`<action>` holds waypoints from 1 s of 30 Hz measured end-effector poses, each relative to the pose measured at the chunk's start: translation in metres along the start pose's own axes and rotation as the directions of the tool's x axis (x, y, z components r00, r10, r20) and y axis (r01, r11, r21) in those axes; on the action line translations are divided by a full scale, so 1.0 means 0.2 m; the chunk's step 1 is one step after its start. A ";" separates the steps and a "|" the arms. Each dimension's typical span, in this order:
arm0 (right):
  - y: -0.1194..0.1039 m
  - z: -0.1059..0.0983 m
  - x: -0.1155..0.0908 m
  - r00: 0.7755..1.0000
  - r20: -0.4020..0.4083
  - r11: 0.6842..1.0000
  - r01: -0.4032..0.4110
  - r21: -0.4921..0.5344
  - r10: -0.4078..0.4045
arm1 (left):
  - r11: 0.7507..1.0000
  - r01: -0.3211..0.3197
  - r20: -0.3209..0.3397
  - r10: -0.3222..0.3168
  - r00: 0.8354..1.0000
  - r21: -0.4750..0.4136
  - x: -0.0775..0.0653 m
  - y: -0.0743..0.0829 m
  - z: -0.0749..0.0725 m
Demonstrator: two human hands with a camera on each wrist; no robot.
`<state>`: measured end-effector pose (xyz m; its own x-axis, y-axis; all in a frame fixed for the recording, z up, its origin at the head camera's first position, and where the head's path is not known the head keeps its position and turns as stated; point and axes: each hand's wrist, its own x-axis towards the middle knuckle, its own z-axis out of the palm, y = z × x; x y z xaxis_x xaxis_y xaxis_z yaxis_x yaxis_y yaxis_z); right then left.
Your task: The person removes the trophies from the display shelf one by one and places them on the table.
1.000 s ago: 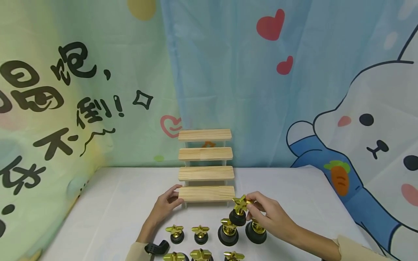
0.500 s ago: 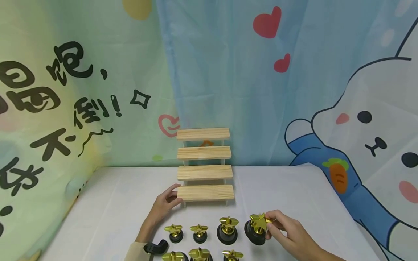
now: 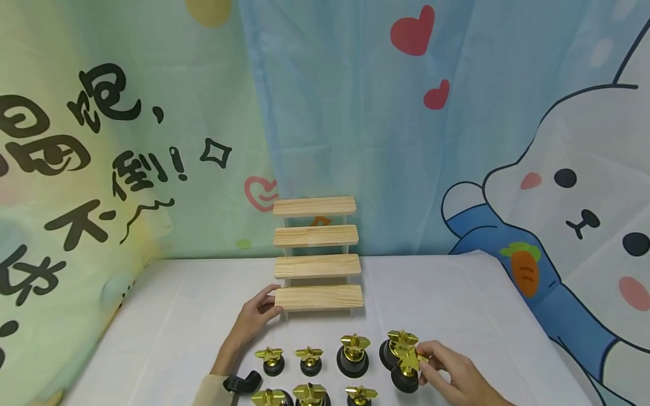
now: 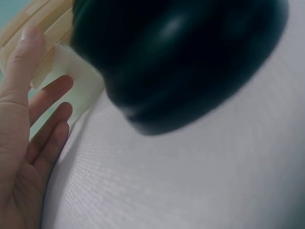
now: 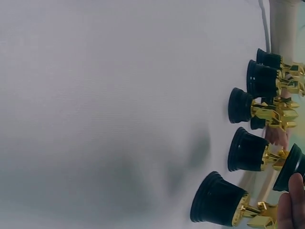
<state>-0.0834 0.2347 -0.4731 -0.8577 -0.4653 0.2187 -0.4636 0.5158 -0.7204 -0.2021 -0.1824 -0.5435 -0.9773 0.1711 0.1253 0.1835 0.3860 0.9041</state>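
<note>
My left hand holds the left end of the lowest board of a four-tier wooden display stand, thumb in front and fingers behind. In the left wrist view, the fingers lie beside its pale translucent support. On the right, my right hand pinches a small gold star trophy with a black base by a point of its star. This trophy overlaps a standing larger trophy in the head view. Its black base shows at the fingertips in the right wrist view.
Several more star trophies stand on the white tabletop, including a larger one and two smaller ones left of it. A front row is cut by the frame. A printed curtain hangs behind the stand.
The right hand has carried the pinched trophy rightward and toward the front edge, from above two larger trophies to the front of the right one. The left hand stays at the stand.
</note>
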 end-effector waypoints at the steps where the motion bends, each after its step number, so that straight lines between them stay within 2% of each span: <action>1: 0.00 0.01 0.00 1.000 0.004 1.000 -0.008 -0.006 0.008 | 1.000 0.001 -0.001 -0.001 1.000 0.002 0.00 0.00 0.00; 13: 0.04 0.08 -0.02 0.993 0.086 0.996 -0.082 -0.031 0.085 | 0.999 -0.035 0.038 0.035 0.999 -0.013 0.00 0.01 -0.02; 21: 0.05 0.10 -0.03 0.993 0.077 0.996 -0.081 -0.046 0.084 | 1.000 0.000 0.034 0.001 0.999 -0.028 0.00 0.01 -0.01; 28: 0.06 0.12 -0.04 0.991 0.078 0.993 -0.103 -0.050 0.107 | 1.000 -0.015 -0.023 0.015 1.000 0.000 0.04 -0.15 0.03; 30: 0.06 0.13 -0.04 0.990 0.084 0.993 -0.109 -0.048 0.113 | 1.000 -0.018 -0.029 0.018 0.999 0.007 0.04 -0.16 0.03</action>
<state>-0.0758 0.2268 -0.5003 -0.8828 -0.4630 0.0798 -0.3772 0.5973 -0.7078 -0.2158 -0.1883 -0.5735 -0.9764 0.1515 0.1538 0.2019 0.3887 0.8990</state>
